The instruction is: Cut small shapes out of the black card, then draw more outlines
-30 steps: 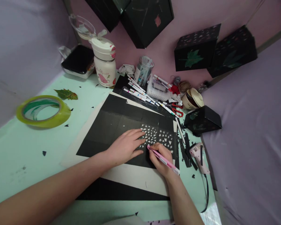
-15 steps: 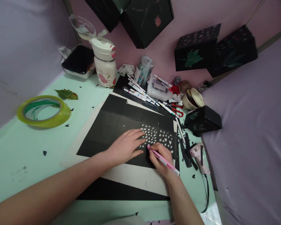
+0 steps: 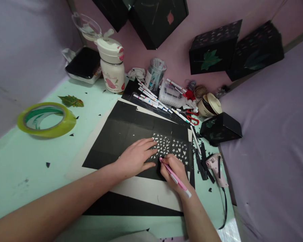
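A sheet of black card (image 3: 103,148) lies on a larger white sheet (image 3: 146,190). Small triangles, stars and hearts are cut through its right part, and white shows in the gaps. My left hand (image 3: 135,158) rests flat on the card with fingers spread, its fingertips at the edge of the triangle pattern. My right hand (image 3: 174,169) is closed round a slim pink pen-shaped tool (image 3: 178,179), whose tip meets the card just below the triangles. I cannot make out the tip itself, so it may be a pen or a craft knife.
Green-yellow tape roll (image 3: 46,120) and a leaf (image 3: 70,101) lie left. A bottle (image 3: 112,67), white markers (image 3: 151,101) and red-handled scissors (image 3: 192,117) stand or lie behind. At right are a black box (image 3: 221,127) and a glue gun (image 3: 217,169). Black boxes (image 3: 214,50) hang above.
The rear end of the pink tool has swung slightly down and left in my right hand. My left hand has stayed in place on the card. The view has shifted slightly.
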A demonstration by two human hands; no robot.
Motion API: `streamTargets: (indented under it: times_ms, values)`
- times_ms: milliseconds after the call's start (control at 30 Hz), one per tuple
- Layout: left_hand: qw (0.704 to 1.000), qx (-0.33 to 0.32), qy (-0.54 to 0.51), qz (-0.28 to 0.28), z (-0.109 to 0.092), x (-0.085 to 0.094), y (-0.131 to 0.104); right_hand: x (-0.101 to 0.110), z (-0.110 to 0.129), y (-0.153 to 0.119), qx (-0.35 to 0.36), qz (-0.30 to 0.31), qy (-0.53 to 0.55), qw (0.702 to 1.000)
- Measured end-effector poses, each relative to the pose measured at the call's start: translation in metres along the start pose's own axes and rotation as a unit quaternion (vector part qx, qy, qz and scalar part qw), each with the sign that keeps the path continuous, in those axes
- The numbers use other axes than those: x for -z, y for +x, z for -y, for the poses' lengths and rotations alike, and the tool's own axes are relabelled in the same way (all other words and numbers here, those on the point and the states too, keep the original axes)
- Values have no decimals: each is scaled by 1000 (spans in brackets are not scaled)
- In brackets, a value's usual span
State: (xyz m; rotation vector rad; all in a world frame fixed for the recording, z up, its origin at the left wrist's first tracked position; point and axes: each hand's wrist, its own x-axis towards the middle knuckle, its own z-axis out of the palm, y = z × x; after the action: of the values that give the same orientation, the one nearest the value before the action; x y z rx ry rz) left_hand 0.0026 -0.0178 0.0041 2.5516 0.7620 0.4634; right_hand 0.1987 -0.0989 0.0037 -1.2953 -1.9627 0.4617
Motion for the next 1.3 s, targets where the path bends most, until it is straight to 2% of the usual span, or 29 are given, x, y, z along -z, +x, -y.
streamTargets:
  times_ms: [1300]
  values:
    - [1000, 5, -7, 0, -2, 2, 0, -1, 1, -4, -35, -15, 7, 999]
